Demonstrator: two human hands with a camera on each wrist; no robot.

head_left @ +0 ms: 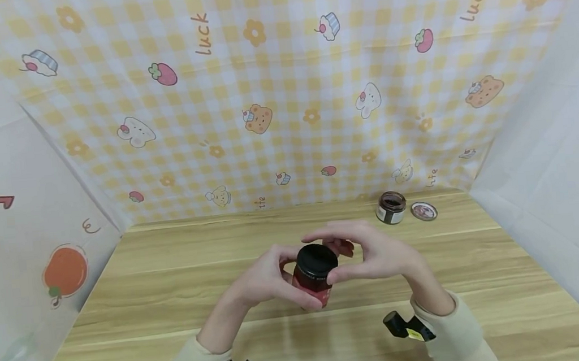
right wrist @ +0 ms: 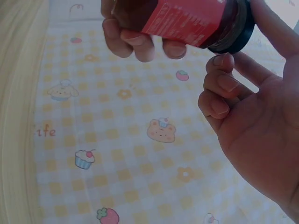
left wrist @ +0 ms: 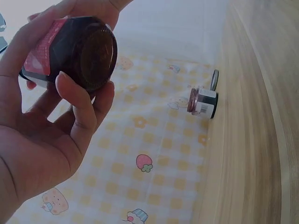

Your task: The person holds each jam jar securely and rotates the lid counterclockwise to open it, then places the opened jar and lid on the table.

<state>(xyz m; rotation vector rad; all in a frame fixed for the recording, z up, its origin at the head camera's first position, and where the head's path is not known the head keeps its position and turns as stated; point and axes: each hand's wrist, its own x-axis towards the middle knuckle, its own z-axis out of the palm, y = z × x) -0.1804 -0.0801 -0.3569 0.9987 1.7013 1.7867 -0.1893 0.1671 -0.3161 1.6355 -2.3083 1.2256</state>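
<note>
A dark glass jar point(head_left: 315, 275) with a red label and black lid point(head_left: 317, 259) is held above the table, its lid end up and slightly tilted. My left hand point(head_left: 272, 280) grips the jar's body, the thumb across the label and fingers behind. In the left wrist view the dark round base of the jar point(left wrist: 96, 56) shows. My right hand point(head_left: 377, 251) is at the lid, thumb on its near right edge and index finger curved round the far side. The right wrist view shows the red label point(right wrist: 187, 21) and the other right fingers point(right wrist: 218, 88) curled below the lid.
An open small jar point(head_left: 391, 207) with a white and black label stands at the table's back right. Beside it a round lid point(head_left: 424, 211) lies on the wooden table point(head_left: 175, 280). A yellow checked cloth point(head_left: 287, 90) hangs behind, with white sheets point(head_left: 550, 126) at both sides.
</note>
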